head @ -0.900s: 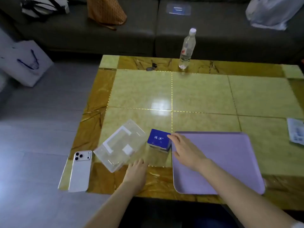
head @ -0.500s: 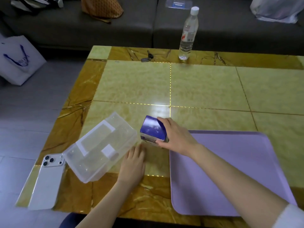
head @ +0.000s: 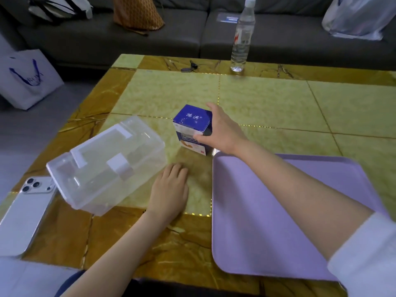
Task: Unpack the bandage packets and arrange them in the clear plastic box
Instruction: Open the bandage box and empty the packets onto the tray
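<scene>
The blue-and-white bandage box (head: 191,125) is seen upright over the yellow table (head: 267,103), just beyond the far left corner of the purple tray (head: 289,221) and to the right of the clear plastic box (head: 105,166). Whether its base rests on the table cannot be told. It is grasped from its right side by the right hand (head: 224,131): the thumb is pressed on the near face and the fingers are curled round the far edge. The left hand (head: 171,189) is laid flat on the table, palm down, fingers straight, with nothing held, between the clear plastic box and the tray and touching neither. The clear plastic box is closed, its white latch fastened. A white phone (head: 23,215) is placed face down at its left, and a water bottle (head: 242,37) stands at the table's far edge.
</scene>
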Demonstrator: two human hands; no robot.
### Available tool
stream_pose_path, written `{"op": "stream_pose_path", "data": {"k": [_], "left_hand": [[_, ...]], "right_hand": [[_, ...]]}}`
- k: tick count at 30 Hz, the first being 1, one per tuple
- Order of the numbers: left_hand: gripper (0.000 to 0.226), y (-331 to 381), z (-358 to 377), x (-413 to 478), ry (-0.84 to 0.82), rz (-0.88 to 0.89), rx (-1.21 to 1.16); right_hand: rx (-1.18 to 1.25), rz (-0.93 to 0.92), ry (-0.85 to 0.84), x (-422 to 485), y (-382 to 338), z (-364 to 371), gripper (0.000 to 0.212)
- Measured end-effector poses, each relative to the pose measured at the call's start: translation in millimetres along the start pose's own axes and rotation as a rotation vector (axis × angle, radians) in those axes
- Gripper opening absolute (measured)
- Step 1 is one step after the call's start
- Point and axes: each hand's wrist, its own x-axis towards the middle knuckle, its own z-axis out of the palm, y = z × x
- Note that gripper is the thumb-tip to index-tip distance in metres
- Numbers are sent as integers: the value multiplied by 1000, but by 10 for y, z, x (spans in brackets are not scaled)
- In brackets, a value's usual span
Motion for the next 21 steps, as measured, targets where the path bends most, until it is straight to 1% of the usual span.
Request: {"op": "stream_pose_path", "data": {"k": [2,5,7,9,11,14,16,18,21], "left_hand": [[39,20,-52,-70,-71,-16,5],[45,51,-143,-213,-151,-81,8],[46,107,-265,-369,-176,-122,-89],[45,156,-382,-511,-156,-198,-250],[43,206,-517,-674,-34,-242,-363],[41,244,-726,-859,200,-170,-407],[45,250,-839,-924,294,-70,-404],[51,252,-926,-1003,302,34,-347],[58,269,-953,-1120,190,165,-212]], "right_hand": [[26,-7,27,-157,-69,-9,90],[33,-48,50,-486,-192,-57,89],[21,-79,61,-759,-297,-123,89],[9,-88,52,-985,-371,-173,89],[9,-83,44,-1240,-444,-205,90],[47,-43,24,-1587,-541,-214,93],[68,-12,-16,-1772,-599,-201,98],[97,13,-56,-1933,-658,-166,102],[142,55,-117,-2107,-717,-112,102]]}}
